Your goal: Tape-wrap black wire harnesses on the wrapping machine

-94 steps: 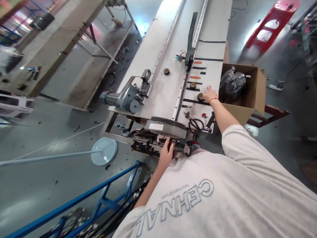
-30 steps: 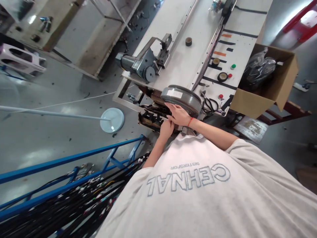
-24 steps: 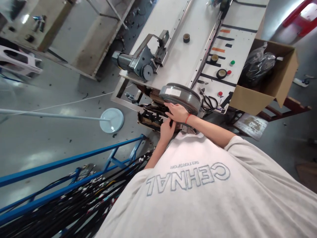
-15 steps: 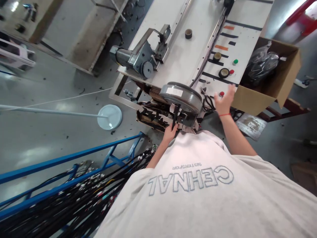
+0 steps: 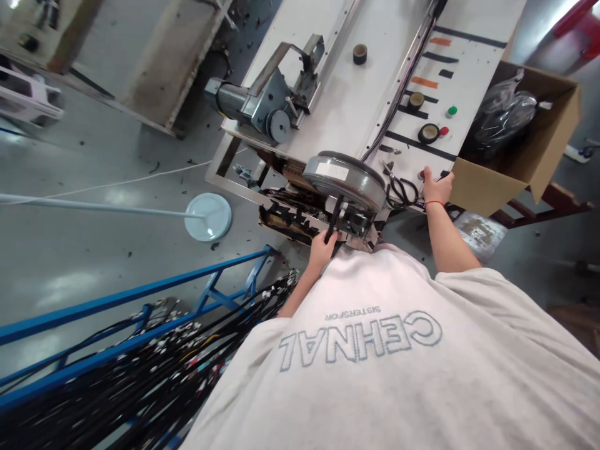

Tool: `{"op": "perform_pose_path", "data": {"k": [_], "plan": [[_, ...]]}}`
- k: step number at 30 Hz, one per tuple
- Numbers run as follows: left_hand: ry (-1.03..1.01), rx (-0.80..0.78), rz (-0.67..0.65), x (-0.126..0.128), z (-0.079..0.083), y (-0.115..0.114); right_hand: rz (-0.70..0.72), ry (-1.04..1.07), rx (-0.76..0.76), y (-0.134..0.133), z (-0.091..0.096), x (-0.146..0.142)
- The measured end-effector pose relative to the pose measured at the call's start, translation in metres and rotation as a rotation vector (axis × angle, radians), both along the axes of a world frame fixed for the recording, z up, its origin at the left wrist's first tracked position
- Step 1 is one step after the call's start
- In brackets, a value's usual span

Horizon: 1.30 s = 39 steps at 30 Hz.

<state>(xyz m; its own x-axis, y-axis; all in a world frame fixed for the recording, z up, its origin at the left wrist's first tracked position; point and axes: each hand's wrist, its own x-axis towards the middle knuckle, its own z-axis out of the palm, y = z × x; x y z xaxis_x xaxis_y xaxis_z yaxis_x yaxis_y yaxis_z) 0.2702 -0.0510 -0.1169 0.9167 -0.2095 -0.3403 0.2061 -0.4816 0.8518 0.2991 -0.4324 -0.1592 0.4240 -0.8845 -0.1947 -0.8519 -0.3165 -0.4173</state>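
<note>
A grey drum [image 5: 344, 178] sits at the near end of a white table [image 5: 344, 103]. My left hand [image 5: 322, 247] is just below it on my side, thumb and fingers closed on a black cable-like length [image 5: 333, 219] that stands up in front of the drum. My right hand [image 5: 437, 189] is well to the drum's right, at the table edge, its thumb at a red button [image 5: 422, 175].

A second ago both hands met in front of the drum; now they are apart, so the left alone steadies the black length while the right attends to the button.

My thumb partly covers the button, so I cannot tell whether it is pressed. The right hand looks loosely curled, but its fingers' undersides are hidden; I cannot tell whether they grip anything. The black length's lower end disappears behind my left fingers. The mechanism beneath the drum is too dark to make out.
</note>
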Motion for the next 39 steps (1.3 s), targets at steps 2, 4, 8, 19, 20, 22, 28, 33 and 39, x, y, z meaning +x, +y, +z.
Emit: {"op": "perform_pose_path", "data": {"k": [2,4,8,19,20,22,28,33,39], "plan": [[0.004,0.008,-0.008,0.001,-0.001,0.000,0.008,0.011,-0.007,-0.002,-0.003,0.001],[-0.004,0.032,-0.001,0.002,-0.003,0.000,0.010,-0.008,-0.008,-0.005,-0.007,0.001],[-0.050,0.094,-0.044,0.005,-0.004,0.000,-0.054,-0.138,0.029,-0.010,-0.014,0.002],[-0.163,0.260,-0.101,0.012,-0.009,0.005,-0.095,-0.247,0.042,-0.014,-0.021,0.004],[-0.158,0.262,-0.107,0.010,-0.012,0.006,-0.092,-0.247,0.046,-0.015,-0.022,0.004],[-0.151,0.258,-0.100,0.007,-0.017,0.007,-0.078,-0.259,0.047,-0.016,-0.022,0.004],[-0.100,0.233,-0.081,0.001,-0.020,0.012,-0.066,-0.262,0.039,-0.014,-0.019,0.003],[-0.049,0.200,-0.111,-0.007,-0.018,0.012,-0.072,-0.228,0.049,-0.010,-0.013,0.002],[-0.006,0.180,-0.087,-0.009,-0.018,0.013,-0.052,-0.237,0.030,-0.009,-0.012,0.001]]}}
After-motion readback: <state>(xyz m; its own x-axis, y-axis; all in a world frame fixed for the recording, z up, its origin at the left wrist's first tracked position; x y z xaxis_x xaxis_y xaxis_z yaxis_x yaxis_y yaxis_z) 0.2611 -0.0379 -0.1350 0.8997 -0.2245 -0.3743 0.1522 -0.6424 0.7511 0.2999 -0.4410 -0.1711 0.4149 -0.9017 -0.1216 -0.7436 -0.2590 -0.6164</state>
